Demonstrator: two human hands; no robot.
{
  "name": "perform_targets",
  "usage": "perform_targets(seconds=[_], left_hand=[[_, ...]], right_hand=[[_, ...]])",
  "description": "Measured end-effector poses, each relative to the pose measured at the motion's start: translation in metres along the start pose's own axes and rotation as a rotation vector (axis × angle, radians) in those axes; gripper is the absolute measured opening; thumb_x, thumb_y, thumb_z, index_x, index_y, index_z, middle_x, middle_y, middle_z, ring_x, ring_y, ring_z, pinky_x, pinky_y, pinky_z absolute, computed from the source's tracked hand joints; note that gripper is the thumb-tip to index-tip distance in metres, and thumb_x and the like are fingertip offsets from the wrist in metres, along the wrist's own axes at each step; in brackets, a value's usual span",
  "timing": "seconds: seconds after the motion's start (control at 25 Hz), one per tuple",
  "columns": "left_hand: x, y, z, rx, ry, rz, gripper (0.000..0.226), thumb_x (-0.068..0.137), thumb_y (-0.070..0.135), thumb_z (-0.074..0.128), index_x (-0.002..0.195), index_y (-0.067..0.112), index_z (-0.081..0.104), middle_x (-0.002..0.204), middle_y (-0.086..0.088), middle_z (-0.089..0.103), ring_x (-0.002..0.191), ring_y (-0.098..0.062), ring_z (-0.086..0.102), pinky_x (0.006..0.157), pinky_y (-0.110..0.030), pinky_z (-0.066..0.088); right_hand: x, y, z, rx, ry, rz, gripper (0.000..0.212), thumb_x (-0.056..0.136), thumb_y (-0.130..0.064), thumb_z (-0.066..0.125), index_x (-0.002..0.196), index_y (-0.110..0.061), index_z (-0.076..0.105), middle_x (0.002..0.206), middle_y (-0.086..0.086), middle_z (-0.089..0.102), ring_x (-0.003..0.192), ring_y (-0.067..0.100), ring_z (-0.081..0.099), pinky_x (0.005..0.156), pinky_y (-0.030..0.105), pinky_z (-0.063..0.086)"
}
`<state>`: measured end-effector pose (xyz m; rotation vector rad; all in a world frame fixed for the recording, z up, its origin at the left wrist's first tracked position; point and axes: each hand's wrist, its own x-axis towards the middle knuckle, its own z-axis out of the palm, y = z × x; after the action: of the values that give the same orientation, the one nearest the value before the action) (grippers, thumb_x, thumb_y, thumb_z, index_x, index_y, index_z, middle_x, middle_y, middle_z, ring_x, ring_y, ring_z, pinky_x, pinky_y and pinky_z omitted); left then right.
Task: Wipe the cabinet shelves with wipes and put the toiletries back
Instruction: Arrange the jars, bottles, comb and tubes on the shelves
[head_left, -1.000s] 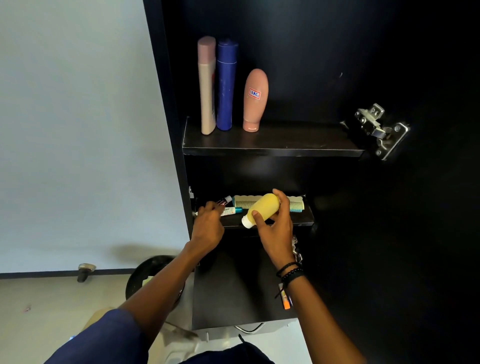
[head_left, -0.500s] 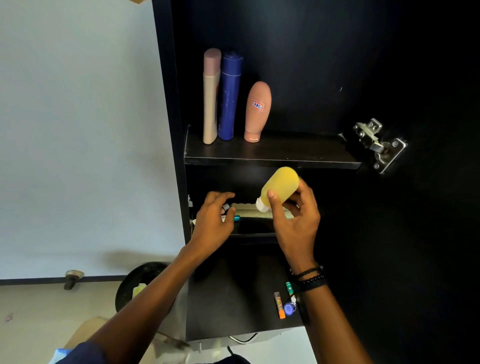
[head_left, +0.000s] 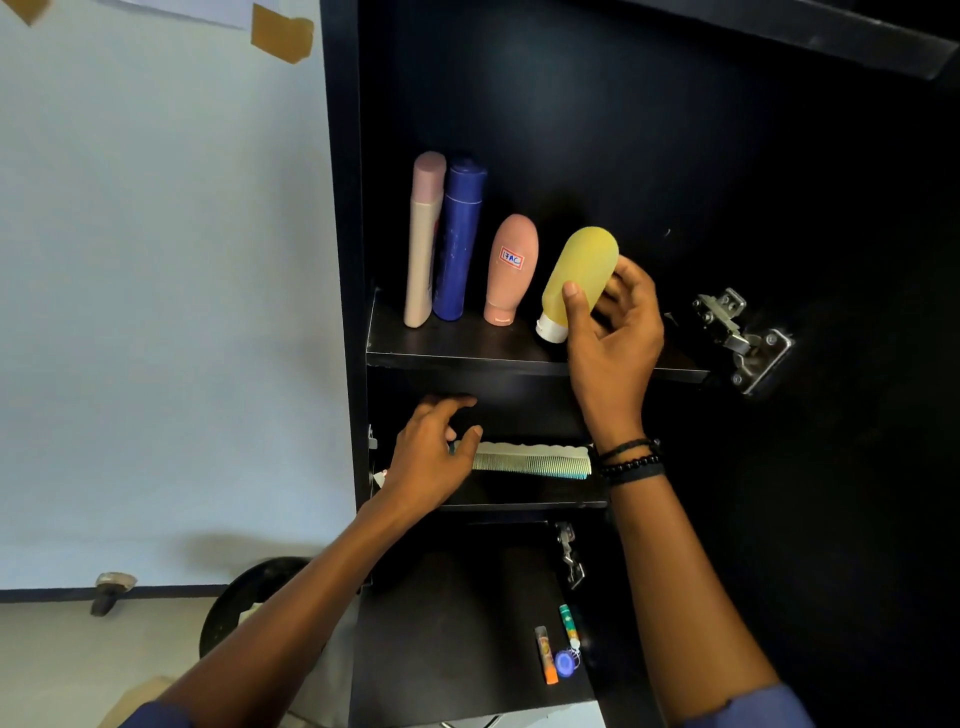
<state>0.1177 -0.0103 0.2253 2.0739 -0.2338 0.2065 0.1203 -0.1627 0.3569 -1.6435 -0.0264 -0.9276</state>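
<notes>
My right hand (head_left: 610, 332) grips a yellow bottle (head_left: 579, 278), cap down, at the upper shelf (head_left: 457, 353) of the black cabinet, just right of a pink tube (head_left: 511, 270). A beige bottle (head_left: 423, 239) and a blue bottle (head_left: 460, 239) stand further left on that shelf. My left hand (head_left: 431, 457) hovers over the middle shelf (head_left: 519, 499), fingers loosely spread, next to a pale green comb (head_left: 530, 460); it holds nothing that I can see. Whether the yellow bottle's cap touches the shelf cannot be told.
On the bottom shelf (head_left: 441, 623) lie an orange lip balm (head_left: 545, 654), a green stick (head_left: 569, 621) and a small blue round thing (head_left: 565, 663). Metal hinges (head_left: 743, 338) jut out at the right. A black bin (head_left: 244, 608) stands on the floor beside the white wall.
My right hand has lifted the yellow bottle from the middle shelf up to the upper shelf and turned it upright. My left hand has opened over the small tubes on the middle shelf.
</notes>
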Motion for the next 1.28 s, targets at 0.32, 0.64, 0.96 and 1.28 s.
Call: perform_targets(seconds=[0.32,0.64,0.96,1.28], left_hand=[[0.001,-0.002,0.0,-0.013,-0.001,-0.005,0.041,0.088,0.027,0.065,0.127,0.025,0.054,0.129,0.001,0.053,0.092,-0.01,0.057,0.082,-0.028,0.055],[-0.007,-0.006,0.006,-0.002,-0.02,0.019,0.039,0.09,0.024,0.063,0.128,0.023,0.053,0.127,0.0,0.052,0.102,-0.015,0.059,0.085,-0.024,0.054],[-0.044,-0.024,0.038,0.041,-0.091,0.091,0.038,0.089,0.017,0.062,0.127,0.018,0.056,0.123,0.002,0.053,0.085,-0.008,0.058,0.075,-0.013,0.046],[-0.101,-0.078,0.095,0.191,-0.463,-0.051,0.044,0.085,0.006,0.057,0.129,0.013,0.055,0.126,-0.007,0.054,0.102,-0.021,0.06,0.089,-0.019,0.039]], right_hand=[[0.003,0.014,0.009,-0.124,-0.082,-0.051,0.045,0.087,-0.02,0.069,0.126,-0.009,0.049,0.121,0.008,0.061,0.108,0.014,0.062,0.083,0.025,0.057],[-0.018,0.017,-0.008,-0.163,0.002,-0.044,0.055,0.085,-0.02,0.072,0.132,-0.007,0.048,0.131,0.006,0.055,0.123,0.011,0.052,0.1,0.032,0.049],[-0.114,0.074,-0.06,-0.348,0.021,-0.065,0.043,0.088,-0.009,0.065,0.128,-0.002,0.05,0.129,0.009,0.053,0.123,0.018,0.051,0.1,0.036,0.047],[-0.205,0.206,-0.133,-0.767,-0.461,0.688,0.055,0.082,-0.013,0.069,0.132,-0.006,0.046,0.13,0.013,0.05,0.118,0.032,0.054,0.097,0.035,0.044]])
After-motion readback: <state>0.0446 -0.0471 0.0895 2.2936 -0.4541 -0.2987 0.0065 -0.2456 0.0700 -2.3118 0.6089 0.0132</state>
